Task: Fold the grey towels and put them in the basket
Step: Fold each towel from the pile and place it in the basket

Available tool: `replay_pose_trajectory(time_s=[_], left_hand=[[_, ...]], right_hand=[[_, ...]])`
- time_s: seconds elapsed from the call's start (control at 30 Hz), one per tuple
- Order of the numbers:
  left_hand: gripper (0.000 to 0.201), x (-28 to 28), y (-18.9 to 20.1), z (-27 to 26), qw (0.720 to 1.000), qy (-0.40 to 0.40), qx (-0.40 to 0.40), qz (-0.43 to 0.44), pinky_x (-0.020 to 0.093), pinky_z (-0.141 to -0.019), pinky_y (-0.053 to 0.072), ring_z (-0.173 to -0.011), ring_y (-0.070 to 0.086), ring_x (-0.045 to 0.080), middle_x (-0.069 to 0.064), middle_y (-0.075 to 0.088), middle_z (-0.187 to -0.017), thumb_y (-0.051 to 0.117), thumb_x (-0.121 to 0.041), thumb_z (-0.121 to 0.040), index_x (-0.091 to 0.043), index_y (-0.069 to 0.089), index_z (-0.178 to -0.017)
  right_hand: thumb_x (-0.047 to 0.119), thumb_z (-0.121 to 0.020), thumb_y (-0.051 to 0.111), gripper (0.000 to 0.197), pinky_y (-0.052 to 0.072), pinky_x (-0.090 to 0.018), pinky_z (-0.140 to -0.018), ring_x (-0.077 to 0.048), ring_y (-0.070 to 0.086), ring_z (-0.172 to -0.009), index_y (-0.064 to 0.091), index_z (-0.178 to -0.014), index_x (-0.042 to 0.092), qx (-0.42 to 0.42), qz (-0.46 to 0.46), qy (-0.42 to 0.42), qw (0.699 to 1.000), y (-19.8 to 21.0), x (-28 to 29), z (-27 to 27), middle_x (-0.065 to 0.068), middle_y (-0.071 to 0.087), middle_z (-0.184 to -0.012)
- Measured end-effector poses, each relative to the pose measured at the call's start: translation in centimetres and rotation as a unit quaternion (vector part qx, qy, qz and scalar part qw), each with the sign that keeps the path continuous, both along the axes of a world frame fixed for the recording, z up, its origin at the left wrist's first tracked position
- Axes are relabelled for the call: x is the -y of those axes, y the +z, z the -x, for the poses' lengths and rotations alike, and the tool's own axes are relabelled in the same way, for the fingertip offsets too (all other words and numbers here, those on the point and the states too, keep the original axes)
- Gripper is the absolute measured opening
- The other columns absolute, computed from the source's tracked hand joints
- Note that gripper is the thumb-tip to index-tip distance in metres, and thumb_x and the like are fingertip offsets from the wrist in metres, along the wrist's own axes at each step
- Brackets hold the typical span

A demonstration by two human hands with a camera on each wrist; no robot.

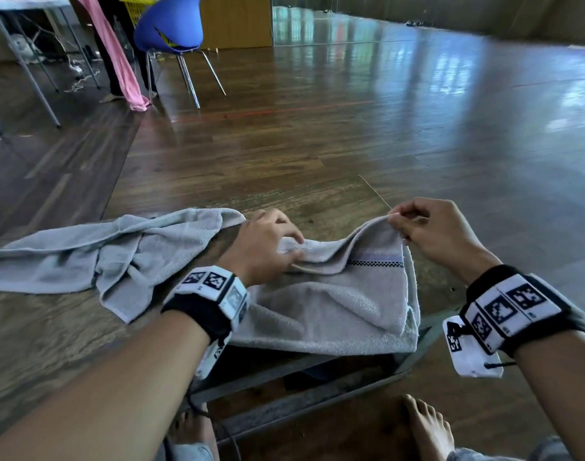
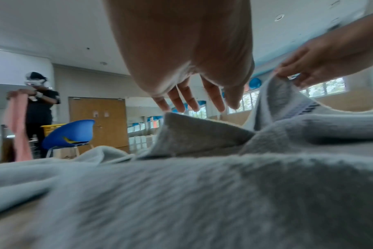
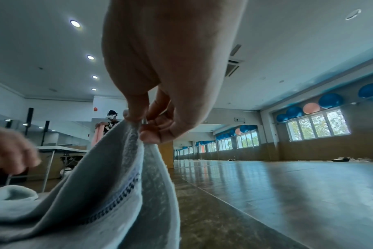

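Note:
A grey towel [image 1: 334, 304] with a striped band lies half folded at the near edge of the wood-patterned table [image 1: 51, 344]. My right hand [image 1: 397, 221] pinches its far right corner and holds it raised off the table; the right wrist view shows thumb and forefinger [image 3: 136, 116] closed on the towel's edge [image 3: 109, 176]. My left hand [image 1: 291, 244] rests with straight, spread fingers [image 2: 194, 107] on a raised fold [image 2: 202, 134] at the towel's far left. A second grey towel [image 1: 85, 254] lies crumpled to the left. A yellow basket [image 1: 136, 6] sits far back behind a chair.
A blue chair [image 1: 168, 24] stands at the back left beside a folding table [image 1: 18, 5]. Another person holds a pink cloth [image 1: 118, 61] there. Bare wooden floor [image 1: 417, 111] stretches ahead and right. My bare feet [image 1: 427, 427] show below the table's near edge.

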State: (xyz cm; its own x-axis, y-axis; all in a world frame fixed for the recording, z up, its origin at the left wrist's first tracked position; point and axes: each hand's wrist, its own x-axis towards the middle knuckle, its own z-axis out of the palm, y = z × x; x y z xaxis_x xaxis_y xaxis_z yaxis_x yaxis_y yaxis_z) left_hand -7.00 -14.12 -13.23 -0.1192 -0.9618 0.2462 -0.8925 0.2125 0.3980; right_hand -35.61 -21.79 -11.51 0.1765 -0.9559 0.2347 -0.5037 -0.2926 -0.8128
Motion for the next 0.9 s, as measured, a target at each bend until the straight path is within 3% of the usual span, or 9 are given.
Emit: replay_pose_trajectory(time_s=[0.17, 0.3, 0.43, 0.6, 0.77, 0.9], left_hand=[[0.026, 0.8, 0.6, 5.4, 0.996, -0.059, -0.032, 0.065, 0.044, -0.096, 0.039, -0.109, 0.053, 0.019, -0.003, 0.058, -0.11, 0.075, -0.043, -0.081, -0.027, 0.072, -0.102], [0.024, 1.7, 0.6, 7.5, 0.996, -0.017, -0.048, 0.074, 0.044, -0.093, 0.043, -0.106, 0.055, 0.022, -0.002, 0.059, -0.106, 0.073, -0.039, -0.083, -0.023, 0.07, -0.101], [0.021, 2.5, 0.4, 8.0, 0.991, 0.015, -0.092, 0.097, 0.046, -0.088, 0.048, -0.1, 0.058, 0.024, 0.001, 0.063, -0.101, 0.072, -0.032, -0.083, -0.02, 0.062, -0.096], [0.017, 2.6, 0.2, 8.2, 0.985, -0.011, -0.125, 0.114, 0.046, -0.082, 0.05, -0.088, 0.059, 0.022, -0.001, 0.064, -0.093, 0.078, -0.027, -0.081, -0.019, 0.066, -0.091], [0.01, 2.4, -0.2, 8.4, 0.978, -0.057, -0.144, 0.141, 0.046, -0.078, 0.051, -0.088, 0.062, 0.023, 0.001, 0.063, -0.09, 0.079, -0.027, -0.08, -0.02, 0.074, -0.085], [0.016, 2.6, -0.3, 8.7, 0.968, -0.046, -0.144, 0.201, 0.039, -0.071, 0.051, -0.082, 0.062, 0.021, 0.002, 0.062, -0.088, 0.083, -0.025, -0.076, -0.014, 0.074, -0.082]], right_hand=[[0.018, -0.089, 0.077, 0.006, 0.058, -0.037, -0.074, -0.013, 0.063, -0.066, 0.075, -0.087, 0.023, -0.002, 0.021, 0.039, 0.999, 0.8, -1.1, -1.5, 0.0, 0.073, -0.078], [0.017, -0.089, 0.076, 0.006, 0.059, -0.044, -0.077, -0.025, 0.066, -0.071, 0.074, -0.088, 0.023, -0.007, 0.037, 0.064, 0.997, 1.1, -1.5, -1.9, 0.001, 0.071, -0.077], [0.017, -0.089, 0.076, 0.006, 0.059, -0.043, -0.077, -0.02, 0.065, -0.069, 0.074, -0.089, 0.023, -0.01, 0.047, 0.067, 0.997, 1.1, -1.4, -1.6, 0.005, 0.07, -0.075], [0.015, -0.089, 0.075, 0.004, 0.058, -0.048, -0.078, -0.029, 0.067, -0.074, 0.074, -0.089, 0.019, -0.005, 0.053, 0.068, 0.996, 1.1, -1.2, -1.4, -0.001, 0.072, -0.077], [0.016, -0.089, 0.076, 0.003, 0.059, -0.042, -0.076, -0.021, 0.066, -0.07, 0.075, -0.088, 0.019, -0.008, 0.052, 0.074, 0.996, 1.0, -1.2, -1.4, -0.001, 0.073, -0.079], [0.019, -0.088, 0.077, 0.004, 0.049, -0.019, -0.066, -0.001, 0.058, -0.061, 0.075, -0.085, 0.021, -0.021, 0.061, 0.076, 0.995, 0.8, -1.2, -1.6, 0.008, 0.071, -0.073]])
